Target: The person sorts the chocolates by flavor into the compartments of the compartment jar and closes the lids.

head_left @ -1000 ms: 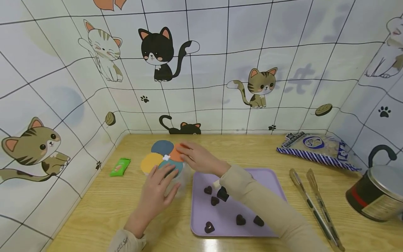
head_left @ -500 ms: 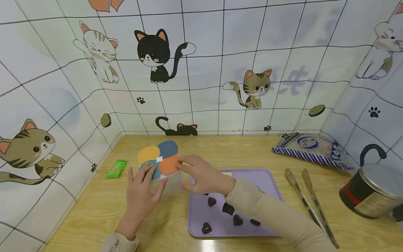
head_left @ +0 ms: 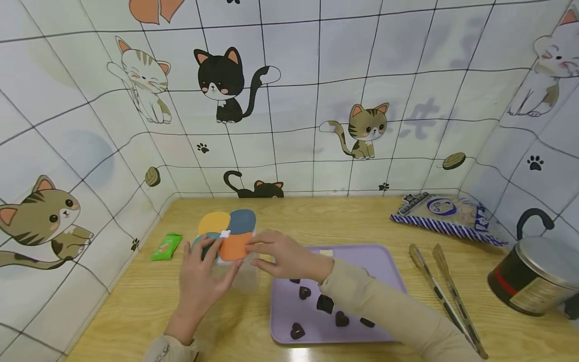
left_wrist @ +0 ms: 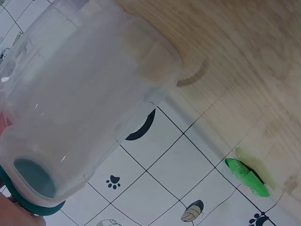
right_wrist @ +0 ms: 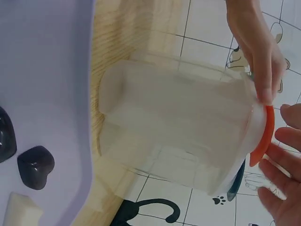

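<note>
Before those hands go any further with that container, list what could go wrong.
1. Both the left hand and the right hand touch only the four-coloured lid of the clear container; the light body might tip or slide on the table.
2. The right sleeve lies over the purple tray; it might brush the heart-shaped chocolates.
</note>
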The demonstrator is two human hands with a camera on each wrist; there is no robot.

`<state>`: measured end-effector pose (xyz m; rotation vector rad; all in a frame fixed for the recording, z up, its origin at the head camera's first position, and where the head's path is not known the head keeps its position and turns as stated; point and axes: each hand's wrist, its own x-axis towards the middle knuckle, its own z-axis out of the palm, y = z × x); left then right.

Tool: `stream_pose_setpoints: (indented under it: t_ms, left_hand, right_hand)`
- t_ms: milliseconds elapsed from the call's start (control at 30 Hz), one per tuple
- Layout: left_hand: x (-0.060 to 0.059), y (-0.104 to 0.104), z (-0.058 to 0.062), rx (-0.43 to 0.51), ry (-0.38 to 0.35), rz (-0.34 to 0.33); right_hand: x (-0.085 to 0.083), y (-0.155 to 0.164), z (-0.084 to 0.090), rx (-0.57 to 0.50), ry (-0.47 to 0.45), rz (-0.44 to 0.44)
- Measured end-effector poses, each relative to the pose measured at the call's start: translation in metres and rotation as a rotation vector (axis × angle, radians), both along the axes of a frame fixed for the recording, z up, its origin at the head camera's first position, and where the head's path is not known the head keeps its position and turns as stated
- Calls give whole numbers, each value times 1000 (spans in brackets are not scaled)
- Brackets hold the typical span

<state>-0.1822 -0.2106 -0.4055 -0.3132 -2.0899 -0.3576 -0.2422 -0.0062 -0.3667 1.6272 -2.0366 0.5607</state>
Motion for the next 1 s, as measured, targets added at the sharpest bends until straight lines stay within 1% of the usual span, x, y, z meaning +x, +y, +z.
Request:
stream_pose_setpoints:
  t_ms: [67, 100, 333, 400, 500, 600, 700, 867, 1000]
  left_hand:
    - [0, 1, -1, 1, -3, -13]
    - [-1, 1, -1, 2, 1, -17]
    - [-5, 4, -3, 18, 49, -60]
    - [-5, 4, -3, 25, 60, -68]
    - [-5, 4, -4, 38, 68, -74]
    - [-4, 4, -6, 52, 76, -78]
    - [-5, 4, -9, 66, 85, -73]
    - [-7, 4, -10, 95, 81, -51]
    - [-7, 2, -8, 92, 76, -29]
  right_hand:
    - [-5, -2, 1, 5, -34, -13]
    - [-8, -3, 1, 25, -51, -23]
    - [-27, -5, 1, 208, -256, -62]
    - [-30, -5, 0, 239, -269, -70]
    - [-32, -6, 1, 250, -262, -80]
    - [-33, -9, 3, 237, -291, -112]
    - [-32, -13, 6, 202, -345, -131]
    - [-33, -23, 11, 101, -394, -129]
    - [-33, -30, 14, 53, -433, -142]
